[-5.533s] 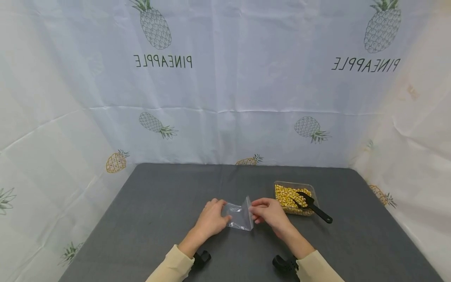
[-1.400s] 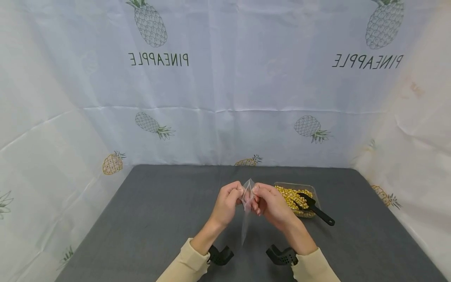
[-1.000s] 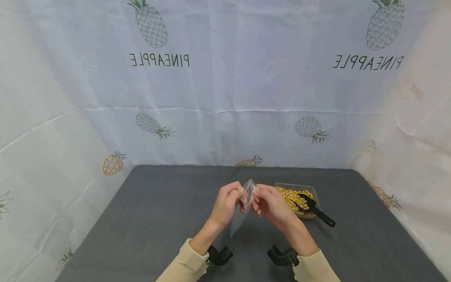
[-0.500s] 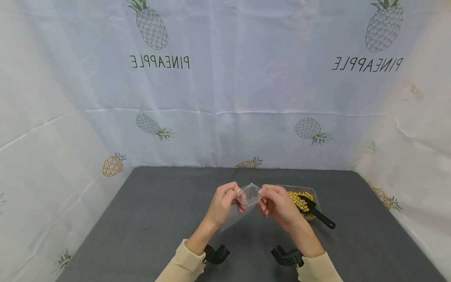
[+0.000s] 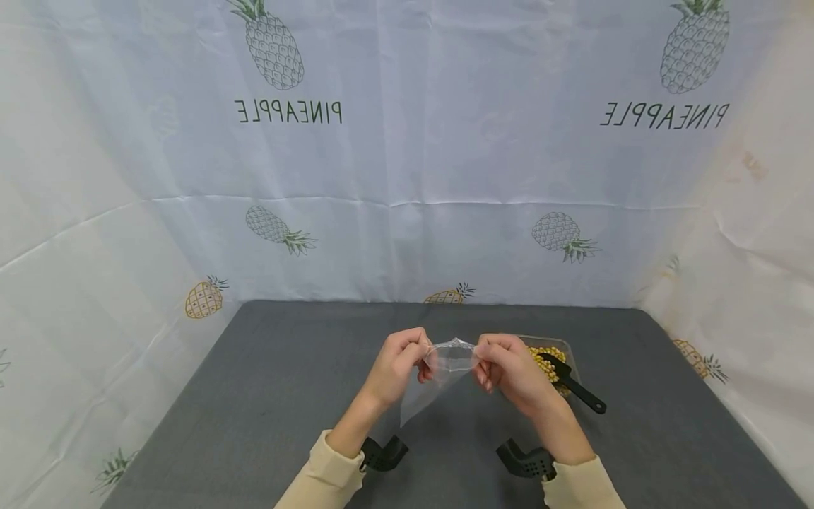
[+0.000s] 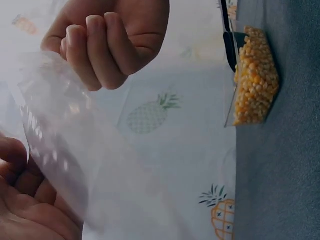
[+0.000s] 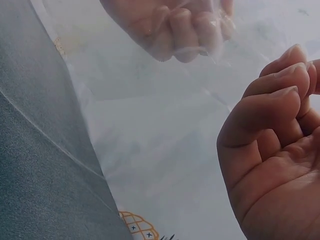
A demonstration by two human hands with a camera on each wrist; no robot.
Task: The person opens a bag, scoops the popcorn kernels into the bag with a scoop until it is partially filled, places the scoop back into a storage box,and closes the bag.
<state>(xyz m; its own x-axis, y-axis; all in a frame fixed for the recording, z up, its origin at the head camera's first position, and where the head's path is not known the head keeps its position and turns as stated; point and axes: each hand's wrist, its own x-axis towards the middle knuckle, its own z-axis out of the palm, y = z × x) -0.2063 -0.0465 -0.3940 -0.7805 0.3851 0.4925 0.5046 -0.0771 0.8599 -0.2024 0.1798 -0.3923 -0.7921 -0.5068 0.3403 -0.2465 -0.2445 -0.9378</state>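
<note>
A clear plastic zip bag (image 5: 439, 387) hangs between my two hands, its mouth spread into a wide oval and its body slanting down to the left. My left hand (image 5: 396, 366) pinches one side of the rim between thumb and curled forefinger. On the opposite side, my right hand (image 5: 514, 369) pinches the rim the same way. The left wrist view has the bag (image 6: 70, 135) large and see-through, with nothing inside it. Through the film in the right wrist view, the curled fingers of the left hand (image 7: 172, 30) show.
Behind the right hand stands a clear container (image 5: 576, 369) of yellow corn kernels (image 5: 548, 362), partly covered by that hand. A black scoop (image 5: 586, 397) lies in it, handle sticking out toward the front right. Pineapple-print cloth (image 5: 407, 247) walls the grey table (image 5: 286, 396).
Earlier the bag lay low over the table, flat; then both hands raised it and pinched its rim. Since then the hands have moved apart, widening the mouth from a narrow slit to an oval.
</note>
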